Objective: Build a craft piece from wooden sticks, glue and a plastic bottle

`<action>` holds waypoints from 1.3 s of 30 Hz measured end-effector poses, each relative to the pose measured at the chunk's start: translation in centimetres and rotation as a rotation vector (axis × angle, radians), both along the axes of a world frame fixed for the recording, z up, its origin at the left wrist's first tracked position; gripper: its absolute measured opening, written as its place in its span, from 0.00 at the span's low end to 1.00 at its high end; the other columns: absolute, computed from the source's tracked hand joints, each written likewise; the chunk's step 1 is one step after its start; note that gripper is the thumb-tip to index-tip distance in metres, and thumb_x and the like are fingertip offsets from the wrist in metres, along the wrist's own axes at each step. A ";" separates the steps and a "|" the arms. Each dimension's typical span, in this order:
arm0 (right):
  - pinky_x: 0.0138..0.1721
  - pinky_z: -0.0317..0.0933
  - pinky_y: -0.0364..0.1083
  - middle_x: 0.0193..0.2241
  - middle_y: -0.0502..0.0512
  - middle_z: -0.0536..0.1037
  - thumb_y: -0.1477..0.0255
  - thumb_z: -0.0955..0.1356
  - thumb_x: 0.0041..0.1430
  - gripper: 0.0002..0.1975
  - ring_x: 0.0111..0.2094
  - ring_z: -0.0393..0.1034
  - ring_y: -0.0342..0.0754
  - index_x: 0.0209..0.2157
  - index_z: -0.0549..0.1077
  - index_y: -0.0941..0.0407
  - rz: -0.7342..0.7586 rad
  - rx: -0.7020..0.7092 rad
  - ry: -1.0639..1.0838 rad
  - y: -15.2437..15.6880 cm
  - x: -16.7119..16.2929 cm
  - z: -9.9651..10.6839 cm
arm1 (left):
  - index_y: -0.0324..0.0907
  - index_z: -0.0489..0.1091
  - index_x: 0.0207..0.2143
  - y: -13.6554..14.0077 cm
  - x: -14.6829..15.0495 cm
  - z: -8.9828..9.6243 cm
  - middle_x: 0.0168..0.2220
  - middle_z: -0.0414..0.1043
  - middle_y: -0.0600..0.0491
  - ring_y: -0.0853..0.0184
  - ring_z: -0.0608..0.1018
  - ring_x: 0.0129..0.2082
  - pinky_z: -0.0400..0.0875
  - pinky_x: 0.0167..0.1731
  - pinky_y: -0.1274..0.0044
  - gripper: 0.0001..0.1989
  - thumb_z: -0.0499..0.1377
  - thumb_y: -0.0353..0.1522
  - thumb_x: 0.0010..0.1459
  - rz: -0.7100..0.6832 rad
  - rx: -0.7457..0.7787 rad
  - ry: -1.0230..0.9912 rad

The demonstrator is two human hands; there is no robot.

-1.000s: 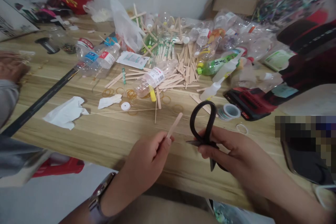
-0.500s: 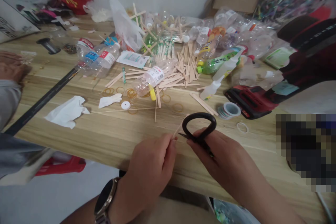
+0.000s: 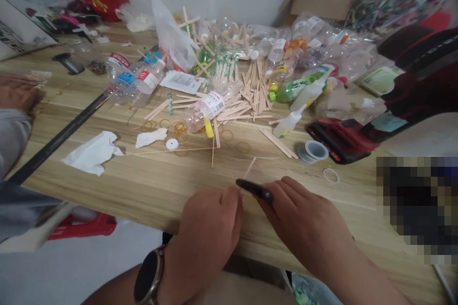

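Observation:
Near the table's front edge my left hand [image 3: 213, 217], with a watch on its wrist, is closed on a thin wooden stick [image 3: 250, 167]. The stick's pale end sticks up beyond my fingers. My right hand [image 3: 304, 214] grips black-handled scissors [image 3: 255, 189], now seen edge-on, right beside my left fingertips. The blades are hidden, so I cannot tell whether they touch the stick. Just beyond, a thin pale strip [image 3: 268, 157] lies on the wood.
Past my hands lie flat wooden sticks [image 3: 255, 88], a clear bottle [image 3: 209, 107], rubber bands [image 3: 243, 147] and a small glue bottle [image 3: 287, 124]. A red-black power tool [image 3: 343, 138] stands at right, beside a tape roll [image 3: 313, 151]. At far left rests another person's hand [image 3: 19, 94].
My right hand has turned the scissors, so their handle loop, upright before, now shows edge-on and lower. Both hands have come closer together. The stick stays in my left hand.

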State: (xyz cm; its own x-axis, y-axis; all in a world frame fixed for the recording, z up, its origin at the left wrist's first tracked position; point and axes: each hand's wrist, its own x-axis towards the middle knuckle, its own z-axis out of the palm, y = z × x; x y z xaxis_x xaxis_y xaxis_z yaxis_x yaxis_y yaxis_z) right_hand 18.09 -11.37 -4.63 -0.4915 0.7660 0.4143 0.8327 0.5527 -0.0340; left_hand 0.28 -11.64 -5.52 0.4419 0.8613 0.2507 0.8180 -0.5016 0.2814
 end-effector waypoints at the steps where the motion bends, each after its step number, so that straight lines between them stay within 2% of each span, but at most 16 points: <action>1: 0.20 0.53 0.46 0.19 0.52 0.71 0.78 0.58 0.67 0.15 0.22 0.68 0.48 0.28 0.68 0.54 0.010 0.009 -0.009 0.0 0.0 -0.1 | 0.42 0.68 0.29 0.0 0.0 -0.1 0.22 0.74 0.51 0.62 0.75 0.20 0.64 0.21 0.74 0.12 0.48 0.24 0.61 -0.024 0.032 0.026; 3: 0.21 0.54 0.46 0.20 0.53 0.72 0.78 0.59 0.66 0.13 0.23 0.68 0.48 0.28 0.68 0.54 0.001 -0.045 0.065 0.0 0.0 -0.2 | 0.41 0.69 0.31 0.0 0.0 -0.2 0.21 0.74 0.51 0.63 0.75 0.20 0.65 0.20 0.74 0.12 0.49 0.21 0.58 -0.068 0.098 0.074; 7: 0.19 0.55 0.42 0.18 0.48 0.71 0.73 0.61 0.64 0.12 0.18 0.66 0.44 0.25 0.65 0.53 -0.054 -0.528 0.419 0.2 0.1 -0.1 | 0.35 0.70 0.42 0.3 -0.2 -0.4 0.24 0.75 0.49 0.62 0.77 0.22 0.68 0.22 0.74 0.14 0.49 0.19 0.58 -0.163 0.246 0.149; 9: 0.18 0.56 0.41 0.17 0.47 0.71 0.74 0.62 0.64 0.12 0.17 0.65 0.43 0.24 0.64 0.53 -0.060 -0.634 0.463 0.2 0.2 -0.1 | 0.33 0.70 0.44 0.6 -0.3 -0.2 0.25 0.76 0.48 0.61 0.77 0.23 0.69 0.22 0.73 0.15 0.49 0.19 0.58 -0.217 0.241 0.176; 13: 0.22 0.57 0.45 0.21 0.53 0.74 0.80 0.59 0.61 0.13 0.23 0.69 0.49 0.27 0.69 0.55 -0.023 -0.145 0.165 0.1 0.3 -0.4 | 0.38 0.70 0.37 0.9 -0.3 0.4 0.24 0.75 0.49 0.60 0.77 0.23 0.69 0.23 0.72 0.12 0.49 0.20 0.59 -0.206 -0.039 0.202; 15: 0.23 0.56 0.46 0.21 0.54 0.75 0.83 0.57 0.59 0.15 0.24 0.70 0.50 0.28 0.70 0.55 0.008 0.001 0.066 0.1 0.3 -0.4 | 0.40 0.69 0.35 0.9 -0.2 0.7 0.25 0.75 0.49 0.60 0.77 0.22 0.69 0.24 0.72 0.11 0.49 0.20 0.59 -0.183 -0.112 0.197; 17: 0.22 0.57 0.45 0.21 0.53 0.75 0.82 0.58 0.61 0.13 0.23 0.69 0.48 0.28 0.69 0.54 -0.011 -0.094 0.154 0.1 0.1 -0.1 | 0.38 0.69 0.36 0.7 -0.2 0.7 0.24 0.75 0.49 0.59 0.76 0.22 0.68 0.23 0.71 0.12 0.49 0.19 0.58 -0.182 -0.016 0.193; 20: 0.18 0.58 0.41 0.18 0.48 0.72 0.74 0.61 0.64 0.12 0.18 0.67 0.44 0.25 0.64 0.52 -0.069 -0.510 0.459 0.2 -0.2 0.5 | 0.34 0.69 0.41 0.5 -0.2 0.4 0.24 0.74 0.48 0.60 0.76 0.22 0.68 0.21 0.73 0.14 0.48 0.18 0.57 -0.201 0.232 0.208; 22: 0.17 0.58 0.40 0.16 0.46 0.70 0.72 0.61 0.64 0.13 0.16 0.65 0.42 0.24 0.62 0.52 -0.078 -0.651 0.553 0.2 -0.3 0.5 | 0.33 0.68 0.43 0.6 -0.2 0.3 0.24 0.75 0.48 0.62 0.77 0.23 0.68 0.21 0.74 0.15 0.47 0.18 0.58 -0.201 0.320 0.225; 24: 0.17 0.58 0.40 0.17 0.48 0.71 0.73 0.60 0.65 0.13 0.17 0.65 0.43 0.25 0.64 0.53 -0.076 -0.484 0.486 0.1 -0.3 0.2 | 0.34 0.68 0.42 0.7 -0.2 0.4 0.24 0.75 0.50 0.63 0.76 0.22 0.68 0.21 0.75 0.15 0.47 0.18 0.57 -0.189 0.314 0.231; 27: 0.21 0.59 0.43 0.21 0.52 0.75 0.78 0.59 0.64 0.12 0.22 0.69 0.47 0.30 0.70 0.55 -0.011 -0.055 0.210 0.1 0.0 -0.5 | 0.37 0.68 0.38 0.9 -0.1 0.9 0.23 0.74 0.53 0.64 0.76 0.20 0.69 0.20 0.74 0.12 0.51 0.18 0.54 -0.178 0.184 0.194; 29: 0.23 0.60 0.44 0.22 0.54 0.77 0.79 0.58 0.64 0.13 0.24 0.71 0.48 0.31 0.71 0.56 0.013 0.063 0.130 0.2 0.0 -0.5 | 0.37 0.69 0.37 0.9 0.0 1.1 0.22 0.73 0.54 0.63 0.76 0.20 0.70 0.20 0.74 0.12 0.53 0.18 0.52 -0.167 0.156 0.175; 31: 0.21 0.61 0.43 0.20 0.52 0.75 0.77 0.59 0.65 0.11 0.21 0.69 0.46 0.29 0.69 0.55 -0.023 -0.057 0.232 0.4 -0.2 -0.1 | 0.35 0.69 0.38 1.0 0.1 1.1 0.23 0.74 0.53 0.63 0.76 0.20 0.70 0.20 0.74 0.12 0.53 0.18 0.52 -0.158 0.241 0.185; 35: 0.17 0.59 0.38 0.16 0.46 0.70 0.74 0.61 0.65 0.14 0.16 0.66 0.41 0.23 0.63 0.53 -0.043 -0.508 0.552 0.5 -0.5 0.7 | 0.30 0.68 0.42 1.3 -0.2 0.8 0.24 0.75 0.50 0.64 0.77 0.22 0.69 0.20 0.75 0.13 0.50 0.19 0.57 -0.202 0.427 0.207; 37: 0.17 0.59 0.39 0.17 0.46 0.70 0.74 0.61 0.65 0.14 0.17 0.66 0.42 0.23 0.64 0.53 -0.045 -0.435 0.511 0.5 -0.4 0.6 | 0.30 0.68 0.43 1.4 -0.2 0.8 0.24 0.75 0.50 0.64 0.77 0.22 0.69 0.21 0.75 0.12 0.50 0.19 0.58 -0.206 0.421 0.192; 39: 0.19 0.59 0.41 0.19 0.48 0.72 0.75 0.60 0.65 0.12 0.19 0.68 0.44 0.27 0.67 0.54 -0.034 -0.173 0.339 0.6 -0.2 0.1 | 0.33 0.68 0.41 1.5 -0.2 0.9 0.24 0.75 0.50 0.63 0.77 0.22 0.69 0.21 0.74 0.11 0.51 0.19 0.57 -0.192 0.310 0.183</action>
